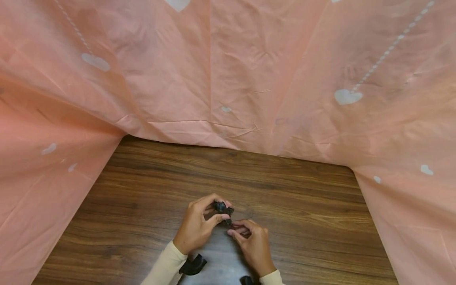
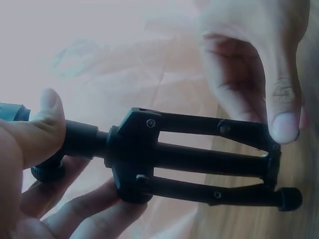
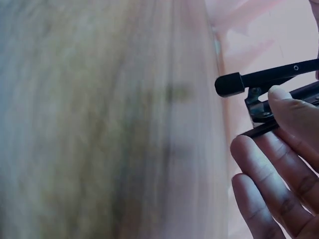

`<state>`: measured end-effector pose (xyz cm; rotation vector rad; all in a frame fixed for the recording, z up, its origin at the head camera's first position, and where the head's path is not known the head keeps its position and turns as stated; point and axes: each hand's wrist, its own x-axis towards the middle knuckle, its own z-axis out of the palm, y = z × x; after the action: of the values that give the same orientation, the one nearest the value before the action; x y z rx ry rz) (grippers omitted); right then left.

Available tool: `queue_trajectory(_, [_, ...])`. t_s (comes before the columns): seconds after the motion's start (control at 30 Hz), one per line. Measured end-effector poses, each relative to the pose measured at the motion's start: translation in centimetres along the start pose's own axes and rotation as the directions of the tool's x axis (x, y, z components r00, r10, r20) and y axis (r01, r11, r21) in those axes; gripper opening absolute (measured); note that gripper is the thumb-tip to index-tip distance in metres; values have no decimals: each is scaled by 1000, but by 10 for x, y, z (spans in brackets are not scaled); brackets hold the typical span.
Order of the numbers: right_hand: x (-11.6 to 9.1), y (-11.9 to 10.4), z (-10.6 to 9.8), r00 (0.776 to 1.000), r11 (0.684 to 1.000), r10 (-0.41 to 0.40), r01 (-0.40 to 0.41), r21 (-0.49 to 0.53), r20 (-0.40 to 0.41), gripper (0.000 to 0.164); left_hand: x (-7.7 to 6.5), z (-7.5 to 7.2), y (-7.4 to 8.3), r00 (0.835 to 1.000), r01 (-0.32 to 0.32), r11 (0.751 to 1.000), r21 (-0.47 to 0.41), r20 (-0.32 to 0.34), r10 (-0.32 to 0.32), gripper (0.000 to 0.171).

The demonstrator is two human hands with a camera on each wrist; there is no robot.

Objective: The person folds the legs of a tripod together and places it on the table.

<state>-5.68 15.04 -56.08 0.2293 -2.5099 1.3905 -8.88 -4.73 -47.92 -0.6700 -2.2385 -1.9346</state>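
A small black tripod (image 1: 221,206) is held above the wooden table by both hands. In the left wrist view the tripod (image 2: 132,154) lies sideways, its hinged legs linked by braces to a central post. My left hand (image 1: 196,223) grips its upper shaft near a knob (image 2: 49,170), thumb on top and fingers beneath. With thumb and fingers, my right hand (image 1: 254,243) pinches the end of one leg. A rounded rubber foot (image 3: 229,84) shows on another leg in the right wrist view. The tripod's top end is cut off at the left wrist view's edge.
Brown wood-grain table (image 1: 149,190) spreads under the hands. A pink cloth (image 1: 235,71) with white hearts hangs round the back and both sides. Black straps (image 1: 193,265) sit at the wrists, by the cream sleeves (image 1: 165,263).
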Motion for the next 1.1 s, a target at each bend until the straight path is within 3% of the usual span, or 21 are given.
queue_trajectory(0.23, [4,2,-11,997,999,-30,28,-19,-71,34,0,-8,-1,1000,9,974,-227,-5,-10,24])
queue_trajectory(0.5, [7,3,-20,986,995,-72,60,-82,-149,45,1,-8,-7,998,-65,894,-444,-25,60,20])
queue_trajectory(0.73, [8,1,-22,979,995,-66,51,-82,-195,57,2,-7,-9,992,-129,849,-513,-66,111,20])
queue_trajectory(0.93, [8,1,-22,972,996,-90,92,-3,-216,83,1,-8,-9,990,-141,832,-536,-97,105,21])
queue_trajectory(1.1, [7,0,-22,973,988,-132,113,-107,-189,93,0,-9,-9,991,-131,813,-567,-100,90,24])
